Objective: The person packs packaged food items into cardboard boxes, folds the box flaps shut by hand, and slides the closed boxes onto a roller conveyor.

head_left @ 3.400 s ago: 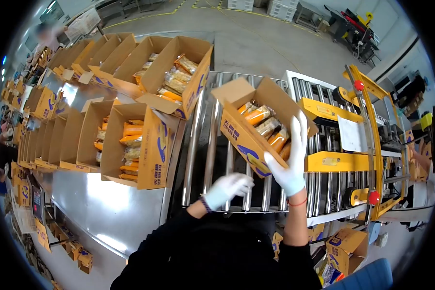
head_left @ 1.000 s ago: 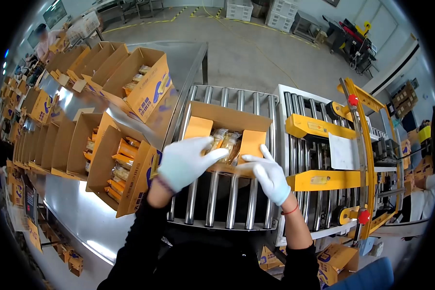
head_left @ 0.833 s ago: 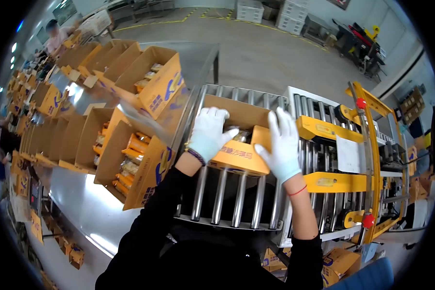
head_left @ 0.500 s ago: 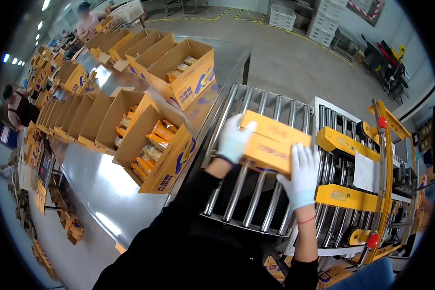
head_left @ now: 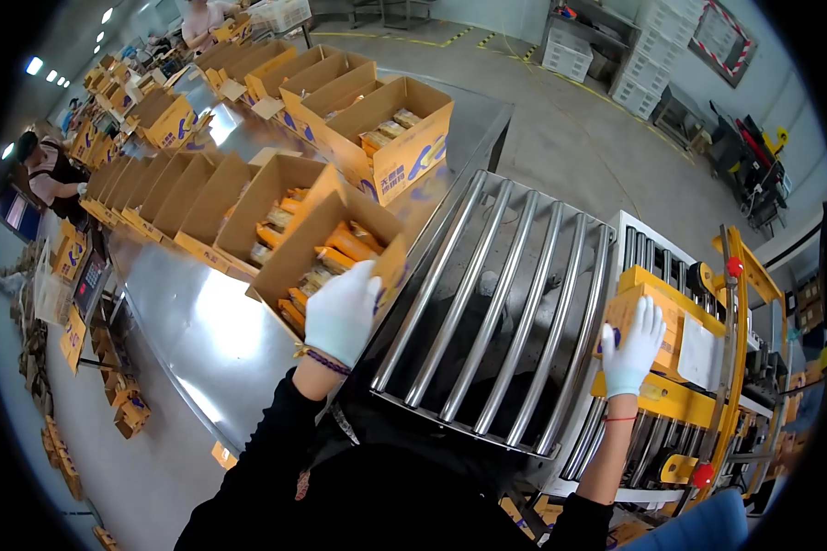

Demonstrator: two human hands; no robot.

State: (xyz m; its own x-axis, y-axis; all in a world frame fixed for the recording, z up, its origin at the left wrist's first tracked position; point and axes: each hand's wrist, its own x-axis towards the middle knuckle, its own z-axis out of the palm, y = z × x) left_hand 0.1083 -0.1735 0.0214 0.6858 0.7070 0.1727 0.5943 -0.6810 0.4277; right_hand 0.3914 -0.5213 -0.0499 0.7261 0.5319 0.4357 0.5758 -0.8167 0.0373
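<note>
My right hand (head_left: 634, 347), in a white glove, lies with fingers stretched out on a closed orange carton (head_left: 651, 317). That carton sits between the yellow side guides of the sealing machine (head_left: 680, 395). My left hand (head_left: 343, 312), gloved too, is at the near side of an open carton (head_left: 280, 266) on the metal table. Its fingers reach up along the carton's wall, and it covers most of the printed face. Orange and clear wrapped packets (head_left: 347, 243) fill that carton.
Steel rollers (head_left: 492, 312) run between the table (head_left: 184, 340) and the machine. More open cartons (head_left: 390, 138) stand in two rows on the table. Two people work at the far left. White crates (head_left: 648, 73) are stacked by the back wall.
The closed carton has moved right, off the open rollers and in between the machine's guides, with my right hand on it. My left hand has let go and moved left to an open carton.
</note>
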